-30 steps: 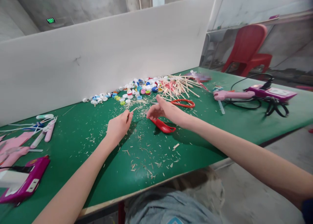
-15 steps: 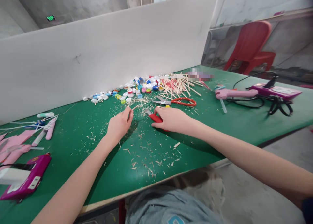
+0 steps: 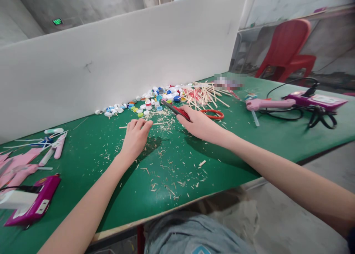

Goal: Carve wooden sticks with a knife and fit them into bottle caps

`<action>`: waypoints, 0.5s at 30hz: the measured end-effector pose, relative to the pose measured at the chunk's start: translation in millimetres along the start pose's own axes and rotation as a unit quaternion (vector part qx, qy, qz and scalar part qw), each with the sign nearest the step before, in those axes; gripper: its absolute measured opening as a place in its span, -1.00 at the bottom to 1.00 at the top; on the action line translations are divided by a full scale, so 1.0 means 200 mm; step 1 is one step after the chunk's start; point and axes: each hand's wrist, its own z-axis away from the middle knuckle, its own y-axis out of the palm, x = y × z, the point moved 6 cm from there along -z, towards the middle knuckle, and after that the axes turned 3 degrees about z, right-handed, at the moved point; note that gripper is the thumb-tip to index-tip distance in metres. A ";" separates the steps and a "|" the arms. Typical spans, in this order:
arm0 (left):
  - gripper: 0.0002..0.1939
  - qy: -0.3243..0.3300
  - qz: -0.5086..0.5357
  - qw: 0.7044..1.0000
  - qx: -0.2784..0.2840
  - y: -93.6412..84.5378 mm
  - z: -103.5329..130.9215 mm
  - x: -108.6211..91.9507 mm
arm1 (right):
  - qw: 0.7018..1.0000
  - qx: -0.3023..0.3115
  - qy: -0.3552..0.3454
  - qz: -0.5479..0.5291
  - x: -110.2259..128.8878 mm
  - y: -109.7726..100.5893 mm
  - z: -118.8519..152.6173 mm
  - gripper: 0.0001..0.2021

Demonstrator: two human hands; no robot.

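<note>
My left hand [image 3: 137, 135] is closed on a thin wooden stick [image 3: 157, 124], which pokes out on both sides of the fingers. In my right hand [image 3: 195, 121] is a red and black utility knife [image 3: 177, 111], raised above the table and pointing up and left toward the bottle caps. Wood shavings [image 3: 166, 125] lie between and below the hands on the green table [image 3: 83, 187]. Scissors with orange-red handles [image 3: 215, 114] rest just beyond my right hand, their blades hidden behind the hand and knife.
Bottle caps [image 3: 154, 98] and a pile of sticks [image 3: 206, 94] lie along the white partition [image 3: 133, 57]. At right are a pink glue gun [image 3: 271, 104] and a purple power strip [image 3: 321, 100]. Another power strip [image 3: 41, 204] and pink tools [image 3: 58, 146] are at left. A red chair [image 3: 290, 46] stands beyond.
My right hand has lifted the knife off the table and turned it up and left. The stick in my left hand now lies nearly level and shows on both sides of the fingers.
</note>
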 end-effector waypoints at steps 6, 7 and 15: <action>-0.65 0.071 -0.010 0.997 -0.038 0.00 0.02 0.00 | 0.988 0.075 0.017 -0.132 0.02 0.10 0.01 -0.82; -0.65 0.082 -0.011 0.996 -0.044 0.00 0.02 -0.01 | 0.984 0.092 0.024 -0.151 0.02 0.12 0.01 -0.82; -0.64 0.137 -0.018 0.988 -0.072 -0.04 0.02 -0.06 | 0.949 0.185 0.045 -0.249 0.06 0.13 0.04 -0.75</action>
